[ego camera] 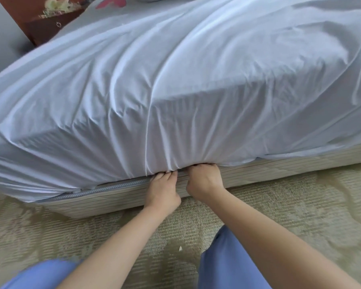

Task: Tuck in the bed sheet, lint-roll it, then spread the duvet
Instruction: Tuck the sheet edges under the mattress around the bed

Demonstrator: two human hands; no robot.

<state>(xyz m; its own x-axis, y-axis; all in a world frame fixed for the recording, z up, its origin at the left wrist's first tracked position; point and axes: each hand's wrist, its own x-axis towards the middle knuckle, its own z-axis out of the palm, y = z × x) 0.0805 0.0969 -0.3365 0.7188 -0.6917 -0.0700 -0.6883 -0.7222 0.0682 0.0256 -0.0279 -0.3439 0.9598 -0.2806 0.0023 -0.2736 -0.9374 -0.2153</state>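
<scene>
A white bed sheet (pixel 175 90) covers the mattress and hangs wrinkled down its near side. Both hands meet at the sheet's lower edge, where mattress and bed base (pixel 279 172) join. My left hand (pixel 164 189) pinches the gathered hem with curled fingers. My right hand (pixel 204 179) sits just to its right, its fingertips pushed under the mattress edge and hidden by the cloth. To the left the hem hangs loose, and a strip of the mattress's piped edge (pixel 113 187) shows. No lint roller is in view.
A dark wooden nightstand (pixel 40 19) stands at the far left by the head of the bed. A pillow with a pink print (pixel 113 3) lies at the top. Beige patterned carpet (pixel 300 205) covers the floor; my knees in blue trousers (pixel 223 257) are below.
</scene>
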